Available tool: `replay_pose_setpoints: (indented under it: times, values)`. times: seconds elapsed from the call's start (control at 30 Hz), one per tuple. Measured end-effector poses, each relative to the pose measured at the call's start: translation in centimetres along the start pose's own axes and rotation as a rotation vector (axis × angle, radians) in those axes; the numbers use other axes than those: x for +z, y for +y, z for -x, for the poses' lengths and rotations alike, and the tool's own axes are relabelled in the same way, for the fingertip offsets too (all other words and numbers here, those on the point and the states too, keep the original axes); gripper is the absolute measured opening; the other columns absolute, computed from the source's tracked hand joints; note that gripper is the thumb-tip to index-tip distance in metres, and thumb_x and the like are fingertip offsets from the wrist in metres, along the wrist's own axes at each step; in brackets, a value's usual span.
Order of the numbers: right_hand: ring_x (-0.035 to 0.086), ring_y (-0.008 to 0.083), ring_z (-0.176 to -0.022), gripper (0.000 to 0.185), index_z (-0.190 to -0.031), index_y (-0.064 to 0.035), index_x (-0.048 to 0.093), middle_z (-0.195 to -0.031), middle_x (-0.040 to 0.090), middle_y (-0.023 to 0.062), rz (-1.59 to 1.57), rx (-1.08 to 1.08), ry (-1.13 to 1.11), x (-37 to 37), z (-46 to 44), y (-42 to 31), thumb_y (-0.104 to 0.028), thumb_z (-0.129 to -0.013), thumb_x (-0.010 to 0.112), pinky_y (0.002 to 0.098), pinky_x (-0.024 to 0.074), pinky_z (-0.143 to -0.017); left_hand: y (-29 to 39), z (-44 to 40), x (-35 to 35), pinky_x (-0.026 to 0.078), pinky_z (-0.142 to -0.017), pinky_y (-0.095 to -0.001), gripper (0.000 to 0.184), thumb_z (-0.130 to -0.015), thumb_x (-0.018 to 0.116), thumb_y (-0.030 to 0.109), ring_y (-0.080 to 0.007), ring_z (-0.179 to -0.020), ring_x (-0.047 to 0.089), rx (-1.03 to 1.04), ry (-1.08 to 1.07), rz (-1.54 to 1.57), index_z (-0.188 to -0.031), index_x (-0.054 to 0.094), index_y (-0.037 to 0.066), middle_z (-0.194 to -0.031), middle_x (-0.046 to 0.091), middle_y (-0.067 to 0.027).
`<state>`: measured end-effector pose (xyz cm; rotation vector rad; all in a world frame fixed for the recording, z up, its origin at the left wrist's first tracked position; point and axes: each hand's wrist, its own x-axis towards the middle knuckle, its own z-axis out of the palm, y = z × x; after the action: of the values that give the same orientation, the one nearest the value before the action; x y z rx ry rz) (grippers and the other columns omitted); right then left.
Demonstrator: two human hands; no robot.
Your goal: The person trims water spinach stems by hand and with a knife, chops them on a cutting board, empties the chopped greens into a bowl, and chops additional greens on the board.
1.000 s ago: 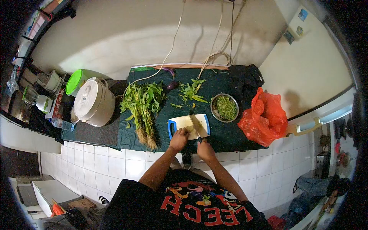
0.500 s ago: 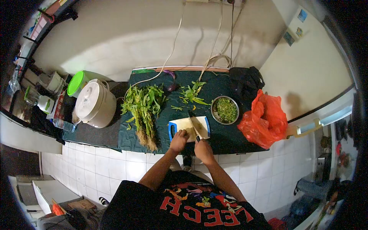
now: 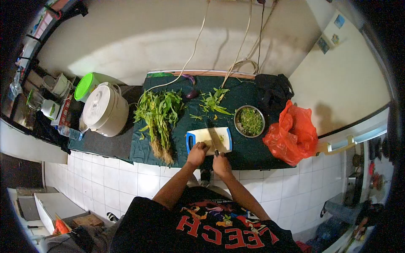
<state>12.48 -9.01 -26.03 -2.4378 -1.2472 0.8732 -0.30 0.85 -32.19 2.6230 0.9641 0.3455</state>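
Observation:
A white cutting board (image 3: 223,145) with blue ends lies near the table's front edge. My right hand (image 3: 221,165) is closed round the handle of a knife (image 3: 213,137), whose blade rests over the board. On the board's left part, my left hand (image 3: 198,154) has its fingers drawn together, pressing something too small to make out. A few green bits lie right of the blade. Beyond the board are loose leafy sprigs (image 3: 214,101), and to the right stands a metal bowl (image 3: 249,121) of chopped greens. A large rooted bunch of greens (image 3: 159,114) lies to the left.
A red plastic bag (image 3: 292,134) sits at the table's right end, with a black bag (image 3: 274,90) behind it. An eggplant (image 3: 192,94) lies at the back near a white cord. A rice cooker (image 3: 103,110) and a green-lidded container (image 3: 85,86) stand left.
My right hand and the knife handle have shifted slightly left, and the blade has moved a little over the board. My left hand stays on the board. The view has shifted slightly.

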Motion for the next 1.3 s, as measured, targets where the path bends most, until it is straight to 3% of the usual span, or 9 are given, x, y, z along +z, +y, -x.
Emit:
replay_pose_setpoints:
  times: [0.2, 0.27, 0.37, 0.7, 0.83, 0.9, 1.0, 1.2, 1.3]
  values:
    - [0.065, 0.0456, -0.082, 0.039, -0.108, 0.0084, 0.047, -0.085, 0.064, 0.0307, -0.017, -0.126, 0.014, -0.1, -0.1, -0.4, -0.029, -0.096, 0.048, 0.0511, 0.0534, -0.072, 0.4, -0.1, -0.6, 0.049, -0.088, -0.0392, 0.033, -0.079, 0.054, 0.006, -0.031, -0.101, 0.058, -0.104, 0.048, 0.035, -0.111, 0.064, 0.009, -0.105, 0.062, -0.0119]
    - [0.065, 0.0454, -0.083, 0.038, -0.108, 0.008, 0.048, -0.085, 0.065, 0.0288, 0.011, -0.002, -0.054, 0.1, 0.2, -0.2, -0.028, -0.096, 0.049, 0.0502, 0.0538, -0.072, 1.3, -0.2, -1.8, 0.05, -0.087, -0.0392, 0.032, -0.079, 0.054, 0.005, -0.0317, -0.101, 0.059, -0.131, 0.005, 0.038, -0.109, 0.065, 0.007, -0.106, 0.062, -0.0121]
    - [0.065, 0.0451, -0.083, 0.038, -0.106, 0.0076, 0.048, -0.087, 0.065, 0.0295, 0.054, -0.042, -0.012, -0.7, -0.5, -1.1, -0.028, -0.096, 0.049, 0.0505, 0.0539, -0.072, 0.8, 0.1, -1.0, 0.05, -0.085, -0.0391, 0.028, -0.079, 0.053, 0.004, -0.0315, -0.098, 0.059, -0.092, 0.108, 0.098, -0.104, 0.066, 0.006, -0.103, 0.062, -0.0114]
    - [0.065, 0.0456, -0.082, 0.036, -0.097, 0.0069, 0.053, -0.085, 0.064, 0.0305, -0.044, -0.104, -0.026, -0.3, -0.6, -0.3, -0.029, -0.095, 0.051, 0.0517, 0.0524, -0.071, 0.2, 0.8, -0.4, 0.05, -0.084, -0.0413, 0.027, -0.077, 0.056, 0.004, -0.0335, -0.094, 0.058, -0.042, 0.118, 0.129, -0.101, 0.069, 0.004, -0.099, 0.06, -0.0147]
    - [0.065, 0.046, -0.079, 0.036, -0.098, 0.0076, 0.053, -0.084, 0.065, 0.03, -0.006, -0.168, 0.009, 0.4, -0.2, 0.0, -0.029, -0.095, 0.051, 0.0517, 0.0531, -0.07, -0.9, 0.5, 0.6, 0.049, -0.084, -0.0424, 0.025, -0.08, 0.054, 0.003, -0.0354, -0.096, 0.058, -0.108, 0.147, 0.337, -0.099, 0.07, 0.003, -0.098, 0.06, -0.0169]
    - [0.065, 0.0457, -0.077, 0.037, -0.098, 0.0078, 0.053, -0.082, 0.065, 0.0294, -0.007, -0.047, 0.032, 1.9, 0.2, 1.0, -0.029, -0.095, 0.052, 0.0521, 0.0532, -0.069, -0.4, 0.6, 0.2, 0.049, -0.084, -0.0428, 0.025, -0.081, 0.053, 0.002, -0.036, -0.097, 0.058, -0.127, 0.158, 0.38, -0.099, 0.07, 0.003, -0.097, 0.06, -0.0175]
    - [0.065, 0.0457, -0.078, 0.038, -0.099, 0.008, 0.053, -0.081, 0.065, 0.03, -0.041, -0.157, 0.005, 0.6, -0.5, 0.5, -0.03, -0.095, 0.051, 0.0523, 0.053, -0.071, 0.6, 0.3, -1.2, 0.049, -0.084, -0.0432, 0.024, -0.082, 0.053, 0.002, -0.036, -0.097, 0.059, -0.221, 0.105, 0.363, -0.099, 0.069, 0.004, -0.096, 0.06, -0.0174]
    - [0.066, 0.0448, -0.08, 0.037, -0.101, 0.007, 0.052, -0.081, 0.064, 0.0298, 0.042, -0.128, -0.045, -0.1, 0.8, -0.1, -0.03, -0.096, 0.049, 0.0512, 0.0536, -0.069, -0.1, 0.7, -0.2, 0.05, -0.081, -0.044, 0.019, -0.081, 0.054, 0.002, -0.0371, -0.092, 0.06, -0.145, 0.172, 0.34, -0.096, 0.066, 0.003, -0.096, 0.061, -0.0157]
    - [0.066, 0.0445, -0.079, 0.037, -0.101, 0.0064, 0.052, -0.082, 0.065, 0.0288, 0.087, -0.051, 0.06, 1.5, 1.1, 0.2, -0.03, -0.096, 0.049, 0.0516, 0.0534, -0.069, 0.9, 0.5, -1.7, 0.05, -0.082, -0.0445, 0.017, -0.081, 0.056, 0.003, -0.0365, -0.094, 0.06, -0.249, 0.136, 0.338, -0.094, 0.066, 0.003, -0.096, 0.061, -0.0146]
